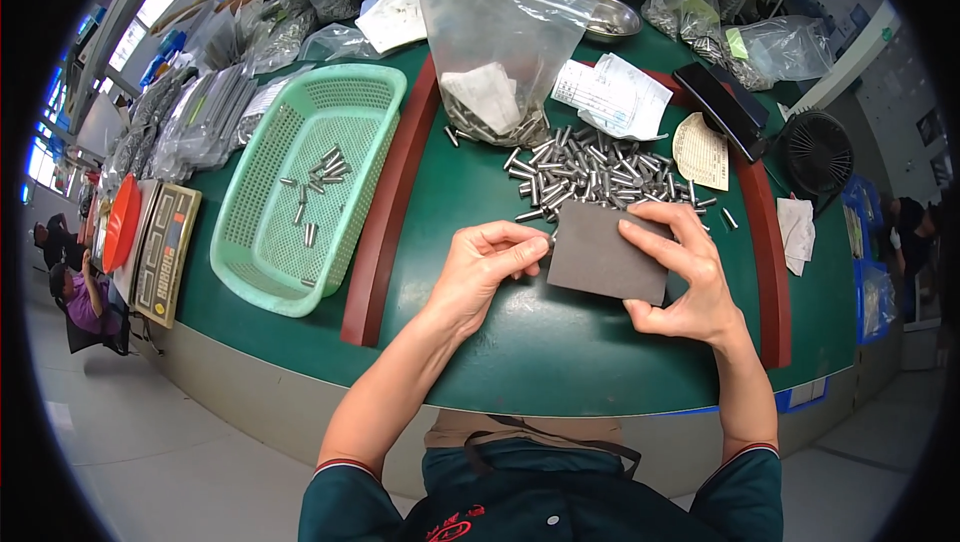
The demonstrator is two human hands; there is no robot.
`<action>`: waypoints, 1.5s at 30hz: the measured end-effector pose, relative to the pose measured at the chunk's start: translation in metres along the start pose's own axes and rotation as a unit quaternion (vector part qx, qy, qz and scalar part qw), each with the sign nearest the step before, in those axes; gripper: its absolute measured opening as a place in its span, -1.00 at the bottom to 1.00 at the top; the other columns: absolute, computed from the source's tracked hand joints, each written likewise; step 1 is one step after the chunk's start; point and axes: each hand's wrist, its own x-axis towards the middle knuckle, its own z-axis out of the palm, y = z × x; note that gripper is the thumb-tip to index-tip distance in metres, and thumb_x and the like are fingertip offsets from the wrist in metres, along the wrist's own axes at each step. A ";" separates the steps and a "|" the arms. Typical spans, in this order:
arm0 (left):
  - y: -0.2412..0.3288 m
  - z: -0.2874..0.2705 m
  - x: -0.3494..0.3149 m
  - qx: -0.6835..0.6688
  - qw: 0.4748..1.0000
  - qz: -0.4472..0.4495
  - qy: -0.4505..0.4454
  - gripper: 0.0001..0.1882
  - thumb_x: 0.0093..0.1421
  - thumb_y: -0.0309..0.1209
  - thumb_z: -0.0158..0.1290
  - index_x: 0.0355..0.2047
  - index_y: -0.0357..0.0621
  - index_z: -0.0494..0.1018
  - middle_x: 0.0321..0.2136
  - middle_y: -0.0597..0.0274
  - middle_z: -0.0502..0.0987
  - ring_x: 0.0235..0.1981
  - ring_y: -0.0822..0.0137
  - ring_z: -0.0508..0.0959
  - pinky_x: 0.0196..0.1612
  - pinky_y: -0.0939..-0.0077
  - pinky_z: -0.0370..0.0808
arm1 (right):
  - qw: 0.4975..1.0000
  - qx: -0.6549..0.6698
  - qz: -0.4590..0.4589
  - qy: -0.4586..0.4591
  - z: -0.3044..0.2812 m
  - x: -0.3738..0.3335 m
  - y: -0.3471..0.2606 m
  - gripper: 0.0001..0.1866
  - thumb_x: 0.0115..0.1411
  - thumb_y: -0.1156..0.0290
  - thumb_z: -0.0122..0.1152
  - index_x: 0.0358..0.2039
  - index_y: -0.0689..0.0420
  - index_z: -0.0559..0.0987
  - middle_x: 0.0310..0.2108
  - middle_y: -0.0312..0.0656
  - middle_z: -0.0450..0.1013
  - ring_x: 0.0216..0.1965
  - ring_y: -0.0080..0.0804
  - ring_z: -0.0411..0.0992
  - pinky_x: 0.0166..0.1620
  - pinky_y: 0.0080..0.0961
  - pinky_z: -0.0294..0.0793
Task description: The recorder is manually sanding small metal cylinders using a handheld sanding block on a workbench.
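A flat, dark grey rectangular block (608,254) is gripped at its right side by my right hand (692,272), thumb below and fingers along the upper edge. My left hand (492,264) is closed in a pinch at the block's left edge. A small bit of metal shows at its fingertips, probably one of the pins, though mostly hidden. Just beyond the block lies a loose pile of short metal pins (600,174) on the green tabletop (480,362). Several more such pins (325,170) sit inside a light green perforated basket (285,287) to my left.
Dark red rails (385,242) flank the work area. Behind the pile stand a clear plastic bag (500,32), papers (615,97) and a metal bowl (612,20). At right are a black phone (718,107) and a small fan (815,157). A scale (160,252) sits far left; other people work beyond.
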 end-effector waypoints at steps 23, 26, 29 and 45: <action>-0.002 -0.002 0.000 -0.017 0.999 0.001 -0.029 -0.84 0.13 -0.44 0.22 -0.30 -0.26 0.59 -0.47 0.27 0.59 -0.48 0.54 0.49 -0.37 0.68 0.39 | 0.985 -0.048 0.079 0.144 -0.001 0.000 0.015 -0.33 -0.33 0.48 0.32 -0.05 0.27 0.54 -0.05 -0.03 0.38 -0.04 -0.11 0.39 0.02 -0.29 0.41; -0.004 -0.005 0.001 -0.024 0.999 -0.001 -0.030 -0.84 0.14 -0.43 0.20 -0.29 -0.25 0.59 -0.47 0.29 0.58 -0.48 0.54 0.48 -0.40 0.69 0.35 | 0.978 -0.036 0.111 0.172 -0.005 0.000 0.016 -0.34 -0.31 0.46 0.31 -0.05 0.27 0.54 -0.05 -0.04 0.38 -0.02 -0.14 0.38 0.02 -0.31 0.41; -0.004 -0.006 0.001 -0.027 0.999 -0.001 -0.030 -0.83 0.15 -0.43 0.20 -0.28 -0.25 0.59 -0.48 0.30 0.57 -0.48 0.55 0.48 -0.41 0.70 0.33 | 0.981 -0.057 0.113 0.145 -0.002 -0.004 0.020 -0.32 -0.29 0.44 0.26 -0.01 0.28 0.52 -0.02 -0.04 0.36 0.00 -0.19 0.38 0.07 -0.34 0.36; -0.005 -0.005 0.004 -0.020 1.000 0.000 -0.022 -0.83 0.15 -0.40 0.21 -0.29 -0.24 0.58 -0.44 0.28 0.60 -0.49 0.55 0.48 -0.41 0.70 0.34 | 0.986 -0.041 0.108 0.123 -0.002 -0.004 0.019 -0.32 -0.31 0.42 0.28 -0.03 0.28 0.53 -0.02 -0.04 0.36 0.01 -0.18 0.37 0.07 -0.35 0.37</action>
